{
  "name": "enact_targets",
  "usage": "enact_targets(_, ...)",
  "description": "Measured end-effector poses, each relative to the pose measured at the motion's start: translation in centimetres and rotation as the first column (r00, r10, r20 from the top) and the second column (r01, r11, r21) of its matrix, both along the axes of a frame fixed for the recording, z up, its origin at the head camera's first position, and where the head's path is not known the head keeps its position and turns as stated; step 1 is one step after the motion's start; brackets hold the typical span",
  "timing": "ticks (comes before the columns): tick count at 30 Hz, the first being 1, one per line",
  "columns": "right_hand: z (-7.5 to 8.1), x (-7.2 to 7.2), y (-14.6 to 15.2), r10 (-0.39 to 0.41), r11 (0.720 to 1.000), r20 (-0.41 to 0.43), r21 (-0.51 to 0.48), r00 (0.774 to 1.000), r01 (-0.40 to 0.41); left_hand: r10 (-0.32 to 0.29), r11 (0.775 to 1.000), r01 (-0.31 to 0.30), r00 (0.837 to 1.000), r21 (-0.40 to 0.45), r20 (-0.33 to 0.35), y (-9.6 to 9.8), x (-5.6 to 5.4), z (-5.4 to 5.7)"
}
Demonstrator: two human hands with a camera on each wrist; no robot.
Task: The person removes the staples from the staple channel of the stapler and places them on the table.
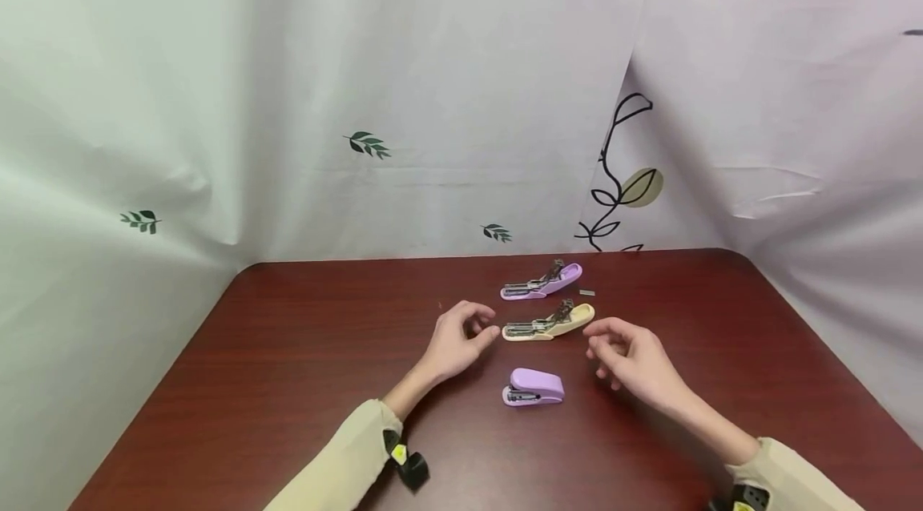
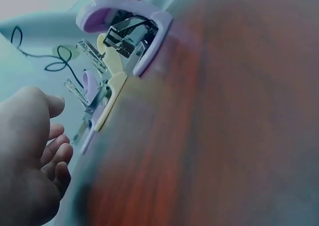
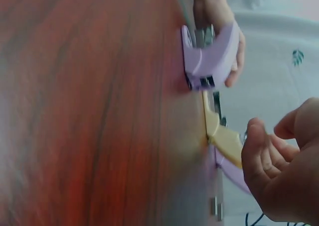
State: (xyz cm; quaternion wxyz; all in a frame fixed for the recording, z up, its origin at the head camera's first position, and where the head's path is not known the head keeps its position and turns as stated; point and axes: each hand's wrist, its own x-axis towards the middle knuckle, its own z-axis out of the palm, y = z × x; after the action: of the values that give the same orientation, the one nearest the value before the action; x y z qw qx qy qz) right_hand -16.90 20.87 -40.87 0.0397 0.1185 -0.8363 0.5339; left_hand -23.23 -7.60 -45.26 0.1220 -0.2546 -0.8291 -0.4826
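Observation:
A yellow stapler (image 1: pixel 548 323) lies opened out on the table between the two hands, its metal parts exposed. My left hand (image 1: pixel 459 339) is at its left end, fingers loosely bent and holding nothing. At its right end hovers my right hand (image 1: pixel 633 359), also loosely curled with nothing in it. Behind the yellow one lies a purple stapler (image 1: pixel 542 282), opened out the same way. Nearer to me stands a second purple stapler (image 1: pixel 534 388), folded together. In the left wrist view this nearer purple stapler (image 2: pixel 124 27) partly overlaps the yellow stapler (image 2: pixel 113 86).
A small strip of staples (image 1: pixel 587 292) lies right of the far purple stapler. The dark red wooden table (image 1: pixel 324 351) ends at a pale curtain (image 1: pixel 447 94) with printed leaves, which hangs behind it and along both sides.

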Motion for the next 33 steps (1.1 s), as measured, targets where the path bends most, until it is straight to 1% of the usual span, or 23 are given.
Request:
enact_targets(2, 0.1, 0.4, -0.4, 0.036, 0.999, -0.037, 0.041, 0.999, -0.035, -0.043, 0.999, 0.043, 0.999, -0.012, 0.009, -0.5, 1.0, 0.4)
enact_targets(4, 0.1, 0.7, -0.9, 0.088, 0.992, -0.122, 0.104, 0.989, -0.076, -0.108, 0.993, 0.108, 0.994, -0.041, 0.012, -0.6, 2.0, 0.7)
enact_targets(5, 0.2, 0.8, -1.1, 0.123, 0.985, -0.178, 0.141, 0.976, -0.098, -0.141, 0.988, 0.141, 0.990, -0.059, 0.012, -0.6, 2.5, 0.8)
enact_targets(6, 0.2, 0.9, -1.4, 0.159, 0.977, -0.233, 0.177, 0.959, -0.119, -0.172, 0.982, 0.172, 0.985, -0.075, 0.012, -0.5, 2.9, 0.9)
enact_targets(9, 0.2, 0.9, -2.2, 0.253, 0.948, -0.365, 0.280, 0.896, -0.153, -0.231, 0.965, 0.231, 0.973, -0.125, 0.008, 0.1, 3.8, 1.1)
enact_targets(11, 0.3, 0.9, -2.8, 0.297, 0.926, -0.396, 0.340, 0.869, -0.162, -0.247, 0.958, 0.246, 0.969, -0.145, 0.012, 0.4, 4.2, 1.0)
enact_targets(14, 0.3, 0.9, -3.7, 0.341, 0.893, -0.395, 0.419, 0.853, -0.163, -0.244, 0.955, 0.244, 0.970, -0.170, 0.020, 0.6, 4.6, 0.7)
enact_targets(17, 0.2, 0.9, -4.6, 0.376, 0.867, -0.380, 0.465, 0.845, -0.177, -0.227, 0.957, 0.229, 0.973, -0.177, 0.031, 0.7, 4.9, 0.4)
enact_targets(21, 0.2, 0.9, -5.5, 0.420, 0.846, -0.345, 0.484, 0.839, -0.224, -0.195, 0.958, 0.196, 0.980, -0.208, 0.028, 0.7, 5.2, 0.2)
enact_targets(24, 0.3, 0.9, -5.9, 0.438, 0.832, -0.320, 0.498, 0.840, -0.245, -0.179, 0.955, 0.180, 0.984, -0.234, 0.025, 0.8, 5.3, 0.2)
enact_targets(29, 0.4, 1.0, -6.0, 0.437, 0.825, -0.292, 0.508, 0.851, -0.250, -0.173, 0.955, 0.170, 0.985, -0.243, 0.010, 0.9, 5.4, 0.2)
enact_targets(33, 0.5, 1.1, -6.1, 0.428, 0.820, -0.293, 0.523, 0.855, -0.231, -0.166, 0.955, 0.158, 0.986, -0.251, -0.011, 1.0, 5.4, 0.1)
